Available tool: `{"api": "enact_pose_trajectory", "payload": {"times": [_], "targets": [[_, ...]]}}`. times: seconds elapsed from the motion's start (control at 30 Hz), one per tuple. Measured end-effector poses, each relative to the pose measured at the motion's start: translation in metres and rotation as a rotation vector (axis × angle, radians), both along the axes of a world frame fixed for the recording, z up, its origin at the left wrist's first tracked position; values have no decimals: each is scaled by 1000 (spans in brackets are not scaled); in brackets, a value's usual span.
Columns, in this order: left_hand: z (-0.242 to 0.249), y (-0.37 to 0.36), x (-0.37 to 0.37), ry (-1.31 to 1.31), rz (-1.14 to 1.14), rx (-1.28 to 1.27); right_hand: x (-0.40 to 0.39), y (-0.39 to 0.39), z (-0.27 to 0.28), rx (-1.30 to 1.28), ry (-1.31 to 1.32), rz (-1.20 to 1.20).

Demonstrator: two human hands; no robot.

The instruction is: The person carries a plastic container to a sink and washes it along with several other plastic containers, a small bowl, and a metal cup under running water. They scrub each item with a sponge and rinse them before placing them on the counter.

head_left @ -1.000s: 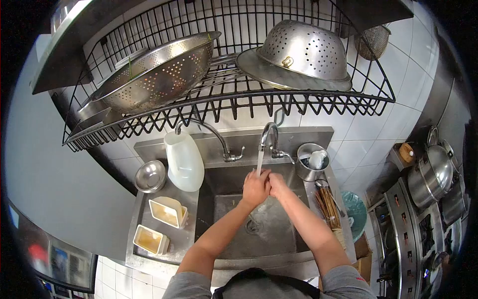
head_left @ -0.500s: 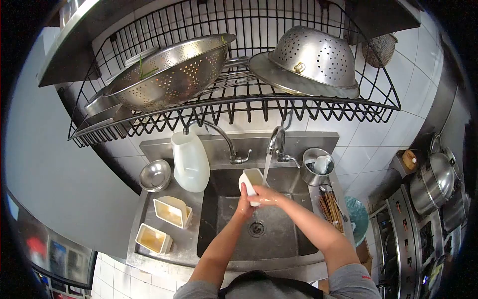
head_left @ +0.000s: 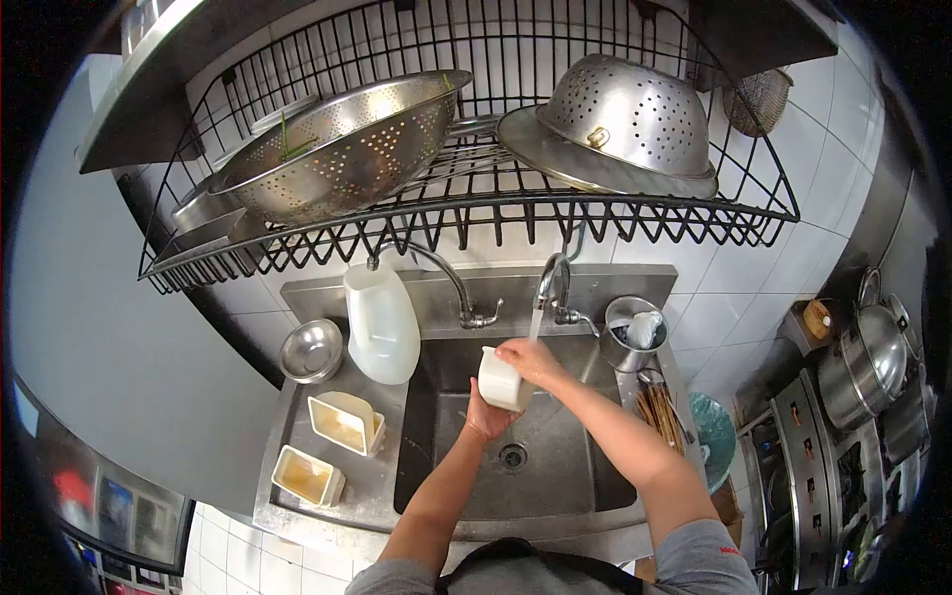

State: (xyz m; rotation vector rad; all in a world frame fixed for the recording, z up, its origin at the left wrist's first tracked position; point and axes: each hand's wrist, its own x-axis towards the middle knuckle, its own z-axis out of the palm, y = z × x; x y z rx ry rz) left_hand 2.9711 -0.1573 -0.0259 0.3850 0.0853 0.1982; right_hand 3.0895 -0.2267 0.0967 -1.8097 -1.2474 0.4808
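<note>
A white rectangular container (head_left: 502, 381) is held tilted over the steel sink (head_left: 565, 476). My left hand (head_left: 488, 415) is closed around its lower left side, supporting it from below. My right hand (head_left: 531, 361) grips its upper edge, with the fingertips partly hidden at the rim. Water from the right tap (head_left: 551, 283) runs down onto or just behind my right hand. On the counter to the left sit two similar white containers, an upper one (head_left: 342, 423) and a lower one (head_left: 305, 477), both with yellowish insides.
A translucent plastic jug (head_left: 383, 332) and a steel bowl (head_left: 311, 351) stand left of the sink. A steel pot (head_left: 634, 335) and several wooden sticks (head_left: 658, 412) are on the right. Overhead, a black wire rack (head_left: 476, 203) carries colanders (head_left: 347, 149).
The white container has turned in my hands, now showing its outer side. My right hand has moved up to its top edge, under the running water; my left hand has shifted slightly lower.
</note>
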Motion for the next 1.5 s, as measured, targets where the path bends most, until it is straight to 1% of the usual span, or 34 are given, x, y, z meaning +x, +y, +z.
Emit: {"api": "enact_pose_trajectory", "payload": {"times": [0.07, 0.1, 0.13, 0.2, 0.23, 0.3, 0.33, 0.37, 0.4, 0.43, 0.47, 0.53, 0.57, 0.63, 0.67, 0.77, 0.8, 0.9, 0.93, 1.03, 1.07, 1.13, 1.17, 1.23, 1.27, 1.4, 1.43, 1.5], "targets": [[-7, -4, -2, 108, 85, -26, 0, 3, 1, 7, 119, -118], [0, -10, -3, 161, 127, -40, 0, 3, 3, 9, 178, -177], [4, -13, -4, 161, 149, -78, 2, 4, -2, 54, 284, -231], [3, -12, 0, 225, 293, -67, 9, 5, -25, 144, 497, -342], [0, -10, 3, 257, 364, -62, 12, 6, -41, 130, 472, -471], [-23, 10, 19, 586, 620, 194, 16, 5, -71, 100, 413, -729], [-17, 13, 23, 749, 747, 326, 8, -3, -73, 115, 641, -684], [-13, 9, 25, 770, 794, 511, 0, -9, -74, 69, 810, -671], [20, -9, 22, 788, 837, 699, -24, -20, -49, 22, 980, -655], [38, -22, 23, 802, 876, 890, -29, -24, -54, 48, 1146, -589], [36, -29, 30, 767, 907, 1151, -33, -27, -58, 60, 1310, -529], [45, -54, 31, 728, 581, 1455, -13, -30, -109, 229, 1613, -299], [48, -62, 30, 701, 410, 1594, -5, -37, -113, 257, 1596, -280], [39, -65, 23, 323, 224, 1683, 6, -50, -112, 312, 1568, -242], [36, -64, 21, 131, 125, 1710, 8, -56, -113, 319, 1491, -247], [32, -22, 8, -171, 70, 2641, 3, -75, -93, 245, 1669, -183], [67, -17, 7, 30, -425, 2669, -1, -74, -85, 205, 1751, -221], [88, -9, 13, 290, -165, 3110, -4, -68, -86, 244, 1649, -267], [78, -8, 14, 152, 90, 3057, 0, -62, -92, 281, 1672, -230], [68, -31, 21, 224, -472, 3039, 8, -59, -90, 221, 1678, -191], [62, -35, 21, 189, -433, 2849, 9, -61, -90, 224, 1685, -169], [58, -26, 15, 23, -390, 2770, 7, -67, -92, 230, 1700, -128], [56, -22, 12, -60, -368, 2724, 6, -65, -92, 218, 1688, -181], [66, -15, 10, 162, -174, 2899, 0, -61, -91, 189, 1665, -288], [69, -14, 8, 286, -69, 2976, 0, -58, -90, 192, 1657, -271], [57, -31, 14, 300, -252, 3010, 7, -50, -99, 188, 1667, -195], [53, -35, 12, 266, -190, 2778, 8, -50, -102, 186, 1680, -173], [51, -42, 8, 195, -83, 2313, 2, -55, -105, 187, 1628, -264]]}}
